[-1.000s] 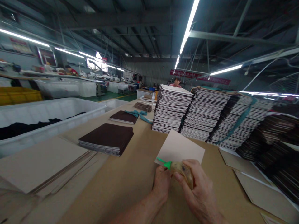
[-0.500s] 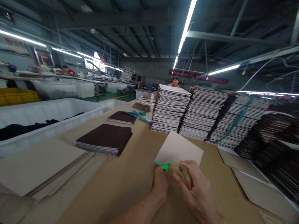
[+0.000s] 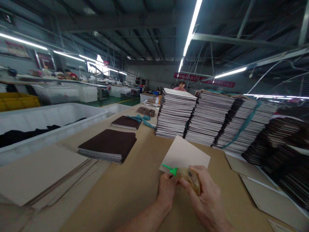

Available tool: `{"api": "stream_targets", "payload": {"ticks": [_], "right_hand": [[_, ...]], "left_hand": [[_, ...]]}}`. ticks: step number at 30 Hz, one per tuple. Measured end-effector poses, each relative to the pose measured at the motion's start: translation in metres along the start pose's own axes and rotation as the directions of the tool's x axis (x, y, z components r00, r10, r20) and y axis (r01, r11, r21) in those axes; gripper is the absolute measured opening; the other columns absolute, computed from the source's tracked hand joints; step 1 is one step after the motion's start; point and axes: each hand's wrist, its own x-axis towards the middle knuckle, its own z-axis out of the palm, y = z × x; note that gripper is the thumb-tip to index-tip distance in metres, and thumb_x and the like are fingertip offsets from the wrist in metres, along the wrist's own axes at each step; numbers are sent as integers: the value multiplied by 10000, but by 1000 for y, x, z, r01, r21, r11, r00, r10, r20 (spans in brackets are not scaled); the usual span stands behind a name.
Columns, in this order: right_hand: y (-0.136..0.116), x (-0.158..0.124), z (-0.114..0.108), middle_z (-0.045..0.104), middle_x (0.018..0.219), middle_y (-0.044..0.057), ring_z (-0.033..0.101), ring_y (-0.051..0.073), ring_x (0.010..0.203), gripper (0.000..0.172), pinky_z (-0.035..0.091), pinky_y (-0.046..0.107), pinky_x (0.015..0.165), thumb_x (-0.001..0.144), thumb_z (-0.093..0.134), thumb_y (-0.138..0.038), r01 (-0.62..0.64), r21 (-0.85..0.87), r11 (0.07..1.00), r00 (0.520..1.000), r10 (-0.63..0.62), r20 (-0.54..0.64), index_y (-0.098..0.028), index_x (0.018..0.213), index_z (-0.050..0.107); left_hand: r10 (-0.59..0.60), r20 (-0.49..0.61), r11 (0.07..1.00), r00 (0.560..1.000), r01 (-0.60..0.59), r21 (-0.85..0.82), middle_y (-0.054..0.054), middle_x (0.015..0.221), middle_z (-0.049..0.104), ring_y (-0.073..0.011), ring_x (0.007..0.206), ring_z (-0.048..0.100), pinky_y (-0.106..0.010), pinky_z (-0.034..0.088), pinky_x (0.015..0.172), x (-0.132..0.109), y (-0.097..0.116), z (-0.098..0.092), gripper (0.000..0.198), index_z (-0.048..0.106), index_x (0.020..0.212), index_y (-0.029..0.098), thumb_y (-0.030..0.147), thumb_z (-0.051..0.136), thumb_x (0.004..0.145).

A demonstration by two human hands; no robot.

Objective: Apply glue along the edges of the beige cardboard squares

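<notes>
1. Two bare hands work close together over a tan tabletop. The right hand is closed around a yellowish, translucent squeeze bottle, held tilted.
2. At the bottle's tip, a green nozzle points left, over the near left corner of a pale card. Whether it touches the card cannot be told.
3. Just left of the bottle, the left hand has its fingers curled at the card's near edge. Whether it pinches the card is hidden.
4. The card lies directly beyond both hands, its far corner pointing away.
5. Left of the grip, well apart, sits a neat pile of dark brown covers; a smaller dark pile lies behind it, a teal strip over its right side.
6. Beyond the card rises a tall stack of white-and-dark sheets, with similar stacks to its right.
7. Right of the grip lie flat tan boards.
8. Farthest left are large pale sheets and a white bin holding black material.
9. Far beyond the tall stack, a person is partly visible.
</notes>
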Motion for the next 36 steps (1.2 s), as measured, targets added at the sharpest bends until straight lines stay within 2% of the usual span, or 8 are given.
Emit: {"api": "stream_targets", "payload": {"ticks": [3, 8, 15, 20, 24, 29, 33, 36], "right_hand": [[1, 2, -3, 549, 948, 38, 557, 172, 829, 151, 464, 269, 689, 932, 528, -299, -4, 11, 1000, 1000, 4, 29, -217, 1057, 506], [5, 7, -11, 553, 998, 43, 565, 182, 881, 228, 458, 279, 739, 911, 560, -338, -10, -71, 997, 995, 2, -100, -214, 1094, 502], [1, 7, -9, 552, 976, 30, 571, 166, 851, 185, 470, 256, 711, 919, 545, -310, 19, -49, 999, 999, -21, -32, -223, 1076, 500], [2, 9, -13, 558, 976, 46, 573, 178, 854, 186, 473, 269, 712, 922, 537, -316, 32, -92, 995, 997, -39, -72, -215, 1073, 500], [4, 17, -19, 567, 977, 55, 574, 193, 862, 183, 475, 288, 719, 920, 537, -323, 17, -119, 993, 997, -26, -75, -215, 1063, 507], [3, 26, -24, 567, 978, 47, 572, 196, 885, 203, 462, 292, 746, 912, 551, -337, 27, -166, 986, 983, -57, -175, -215, 1067, 506], [3, 23, -22, 560, 979, 33, 571, 173, 866, 192, 460, 262, 721, 918, 550, -319, 57, -123, 991, 991, -71, -114, -220, 1076, 502], [5, 21, -21, 561, 1012, 39, 562, 184, 908, 223, 454, 275, 755, 914, 556, -335, 31, -146, 989, 985, -56, -165, -218, 1094, 498]], "left_hand": [[36, 17, 999, 999, -37, 19, -22, 711, 660, -171, 682, 555, -266, 438, 676, 0, 0, 1, 228, 695, 728, 156, 311, 750, 570], [35, -23, 994, 999, -32, 108, 17, 560, 576, -113, 537, 442, -228, 363, 550, 1, -2, 0, 206, 684, 652, 139, 327, 764, 622], [42, 13, 990, 999, -44, 137, 12, 542, 561, -118, 538, 449, -229, 366, 563, 3, -5, -3, 268, 676, 628, 136, 378, 789, 612], [36, 35, 990, 999, -40, 136, -25, 667, 639, -140, 602, 509, -254, 419, 627, 3, -6, -2, 313, 711, 805, 128, 414, 742, 682], [40, 26, 989, 999, -43, 143, -1, 585, 602, -118, 550, 477, -235, 401, 591, 4, -6, -2, 307, 707, 751, 125, 414, 761, 664], [30, 37, 990, 999, -35, 139, -69, 827, 701, -160, 658, 563, -262, 446, 626, 4, -8, -2, 407, 710, 926, 125, 441, 746, 672], [29, 53, 988, 998, -37, 153, -62, 783, 694, -151, 652, 556, -258, 446, 645, 5, -9, -3, 390, 714, 906, 113, 448, 725, 706], [31, 56, 987, 998, -39, 154, -60, 818, 702, -165, 683, 569, -265, 455, 653, 5, -9, -4, 399, 711, 925, 124, 448, 734, 693]]}}
